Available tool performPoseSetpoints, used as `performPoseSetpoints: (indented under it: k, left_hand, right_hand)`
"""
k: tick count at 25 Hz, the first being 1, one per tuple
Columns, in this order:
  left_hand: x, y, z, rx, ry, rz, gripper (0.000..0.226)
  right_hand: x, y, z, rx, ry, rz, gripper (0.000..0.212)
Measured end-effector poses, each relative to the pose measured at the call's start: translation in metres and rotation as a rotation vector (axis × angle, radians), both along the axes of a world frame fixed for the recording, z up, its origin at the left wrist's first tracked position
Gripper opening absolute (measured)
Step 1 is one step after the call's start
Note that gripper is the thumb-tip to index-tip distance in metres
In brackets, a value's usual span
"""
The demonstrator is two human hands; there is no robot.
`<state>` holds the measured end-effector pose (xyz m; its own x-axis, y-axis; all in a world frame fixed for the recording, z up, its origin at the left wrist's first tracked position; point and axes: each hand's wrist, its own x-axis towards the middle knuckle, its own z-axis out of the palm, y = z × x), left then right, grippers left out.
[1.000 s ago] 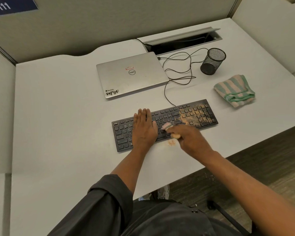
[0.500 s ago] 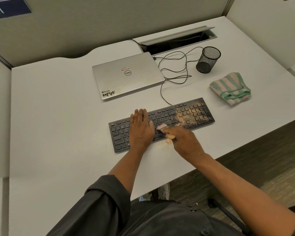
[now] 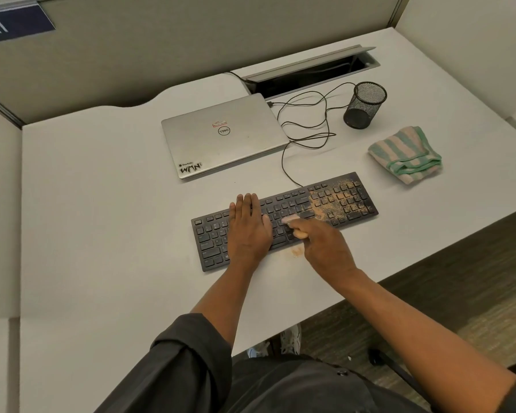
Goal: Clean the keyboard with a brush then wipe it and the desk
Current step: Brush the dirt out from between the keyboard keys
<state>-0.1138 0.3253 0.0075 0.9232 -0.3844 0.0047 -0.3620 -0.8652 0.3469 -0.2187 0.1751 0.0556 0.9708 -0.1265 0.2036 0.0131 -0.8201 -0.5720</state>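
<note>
Brush (image 3: 291,219) gripped in R hand (image 3: 325,248) on keyboard (image 3: 340,201); L hand (image 3: 248,231) flat, pressing keys.

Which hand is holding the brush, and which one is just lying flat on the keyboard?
The right hand grips the brush; its fingers curl around the handle. The left hand lies flat on the keyboard.

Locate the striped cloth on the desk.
The striped cloth lies at the desk's right side, beyond the keyboard's dusty end, near the mesh cup.
</note>
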Motion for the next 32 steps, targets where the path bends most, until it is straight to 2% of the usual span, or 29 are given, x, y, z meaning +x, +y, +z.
performPoseSetpoints:
  k: [5,7,10,14,17,20,23,28,32]
  left_hand:
    - [0.0,0.001,-0.003,0.002,-0.012,-0.004,0.065]
    - [0.001,0.0,-0.003,-0.002,-0.032,0.002,0.069]
    - [0.0,0.0,-0.004,0.009,-0.034,-0.006,0.073]
    - [0.001,0.0,-0.004,0.023,-0.022,-0.006,0.071]
    - [0.001,0.0,-0.004,0.023,-0.018,-0.005,0.069]
    - [0.001,0.0,-0.005,0.039,-0.011,-0.007,0.07]
    - [0.001,0.001,-0.007,0.036,-0.022,-0.011,0.068]
    - [0.001,0.001,-0.007,0.04,-0.042,-0.005,0.068]
    - [0.001,0.0,-0.007,0.037,-0.046,-0.003,0.067]
  right_hand:
    - [0.009,-0.029,0.004,-0.016,-0.005,-0.191,0.033]
    - [0.011,-0.017,0.008,-0.012,-0.068,-0.136,0.03]
    - [0.005,0.0,0.0,-0.019,-0.025,-0.014,0.029]
    - [0.002,-0.023,-0.004,0.004,-0.011,-0.105,0.032]
    - [0.004,-0.044,0.002,-0.001,-0.032,-0.193,0.025]
    - [0.006,-0.026,0.01,0.023,-0.082,-0.121,0.025]
    - [0.006,-0.001,0.004,0.021,-0.035,-0.037,0.026]
    - [0.011,-0.031,0.015,0.064,-0.031,-0.238,0.005]
    - [0.032,-0.036,0.039,0.204,-0.015,-0.207,0.012]
